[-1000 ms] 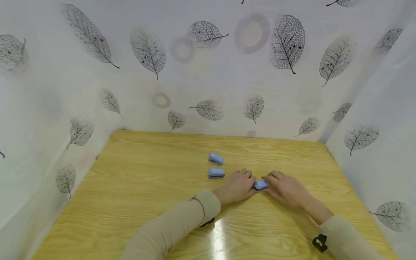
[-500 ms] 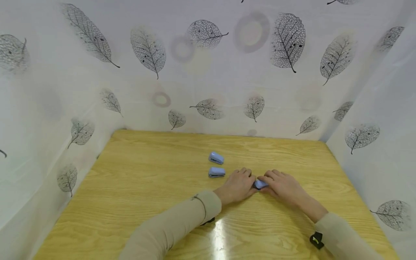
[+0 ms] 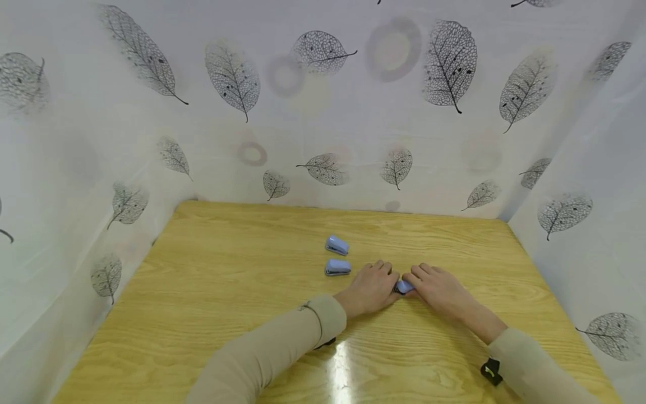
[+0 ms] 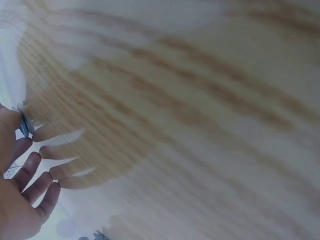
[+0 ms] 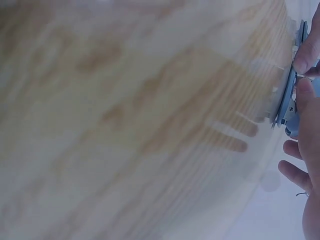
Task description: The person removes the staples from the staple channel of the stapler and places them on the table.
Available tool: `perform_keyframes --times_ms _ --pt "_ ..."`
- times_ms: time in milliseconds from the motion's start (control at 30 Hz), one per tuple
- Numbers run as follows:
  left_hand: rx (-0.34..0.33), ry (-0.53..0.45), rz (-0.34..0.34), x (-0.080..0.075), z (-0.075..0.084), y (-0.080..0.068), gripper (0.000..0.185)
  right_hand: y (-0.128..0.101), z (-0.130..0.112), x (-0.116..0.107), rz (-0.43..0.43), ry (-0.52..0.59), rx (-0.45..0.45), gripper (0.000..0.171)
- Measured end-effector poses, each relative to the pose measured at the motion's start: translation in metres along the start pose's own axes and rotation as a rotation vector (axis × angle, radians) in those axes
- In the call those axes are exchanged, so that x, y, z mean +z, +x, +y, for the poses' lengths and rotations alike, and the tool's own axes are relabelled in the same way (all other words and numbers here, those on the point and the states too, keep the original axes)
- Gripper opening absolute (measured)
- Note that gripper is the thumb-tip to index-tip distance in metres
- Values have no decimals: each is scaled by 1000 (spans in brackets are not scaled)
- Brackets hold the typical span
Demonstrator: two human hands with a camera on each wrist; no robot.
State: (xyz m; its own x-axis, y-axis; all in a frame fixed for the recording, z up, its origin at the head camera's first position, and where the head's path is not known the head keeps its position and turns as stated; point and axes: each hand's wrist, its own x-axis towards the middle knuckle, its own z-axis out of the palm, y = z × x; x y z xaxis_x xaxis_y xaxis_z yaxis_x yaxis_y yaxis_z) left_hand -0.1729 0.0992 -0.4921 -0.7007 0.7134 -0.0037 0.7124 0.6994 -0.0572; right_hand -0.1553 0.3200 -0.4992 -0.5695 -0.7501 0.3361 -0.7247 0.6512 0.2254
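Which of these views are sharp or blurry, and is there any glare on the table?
Head view: sharp, with bent edges from a wide lens and a bright glare patch on the wooden table between the sleeves. Left wrist view: wood grain smeared and soft, left hand at the corner. Right wrist view: likewise blurred, though the small blue stapler at the right hand reads fairly clearly.

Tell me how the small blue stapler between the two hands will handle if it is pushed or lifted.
The stapler looks like hard plastic and metal, so probably stiff. It is nearly hidden between the left hand and right hand, so likely light. Lying low on the glossy table, it would probably slide rather than roll or tip.
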Motion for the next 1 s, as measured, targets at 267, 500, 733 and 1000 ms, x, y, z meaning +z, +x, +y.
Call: perform_keyframes --times_ms 267,500,733,1000 --pt "-12 -8 -52 0 1 1 49 1 -2 5 30 -25 -25 57" --pt "-15 -10 -36 2 -1 1 46 2 -3 8 33 -3 -22 57" --pt "-8 -10 -49 0 0 0 45 0 -3 5 7 41 15 46" --pt "-5 -5 -52 -1 2 1 42 -7 -1 -1 1 78 73 39"
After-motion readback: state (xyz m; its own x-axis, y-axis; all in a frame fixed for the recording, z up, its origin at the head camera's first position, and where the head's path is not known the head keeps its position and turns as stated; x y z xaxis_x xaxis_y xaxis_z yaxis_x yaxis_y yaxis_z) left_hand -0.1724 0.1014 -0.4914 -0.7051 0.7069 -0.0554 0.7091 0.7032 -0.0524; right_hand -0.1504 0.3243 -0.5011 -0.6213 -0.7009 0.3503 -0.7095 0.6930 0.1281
